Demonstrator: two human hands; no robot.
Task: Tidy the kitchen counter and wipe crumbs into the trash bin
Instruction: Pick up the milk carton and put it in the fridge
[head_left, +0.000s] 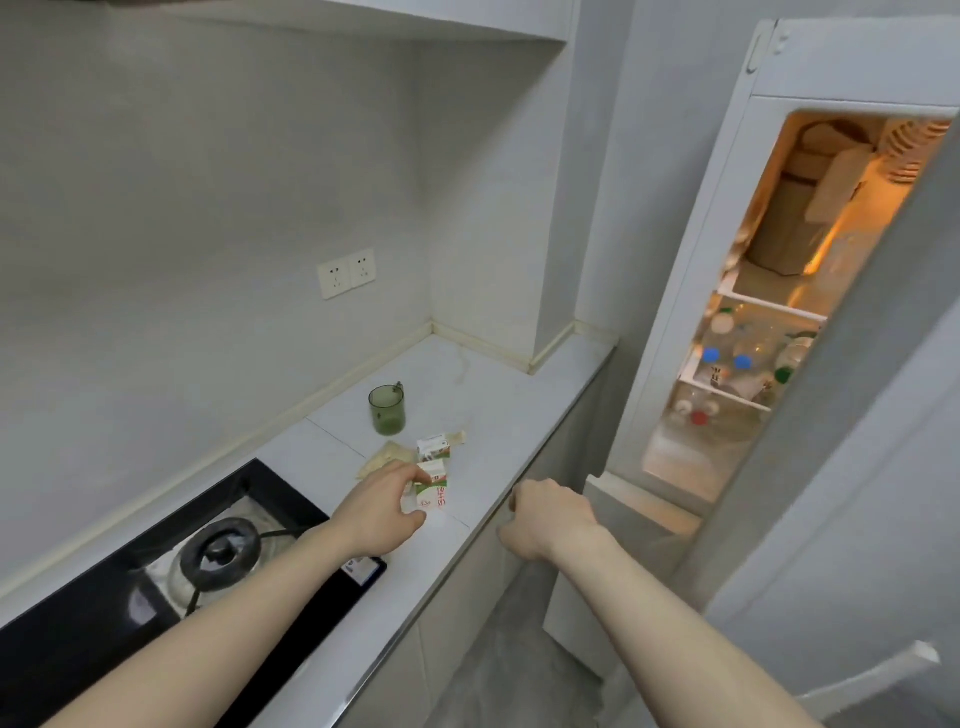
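On the pale counter (498, 395) stands a small white milk carton (434, 491) with red and green print. My left hand (382, 512) pinches it between thumb and fingers. A second carton (432, 446) lies just behind it, beside a flat beige wrapper (382, 457). A green glass mug (387, 409) stands further back. My right hand (548, 514) hovers off the counter's front edge with its fingers curled and nothing visible in it.
A black gas hob (171, 561) with a round burner fills the counter's left part. To the right an open fridge (753, 332) glows, with bottles on its shelves and its door (852, 395) swung towards me. Two wall sockets (346, 273) sit above the counter.
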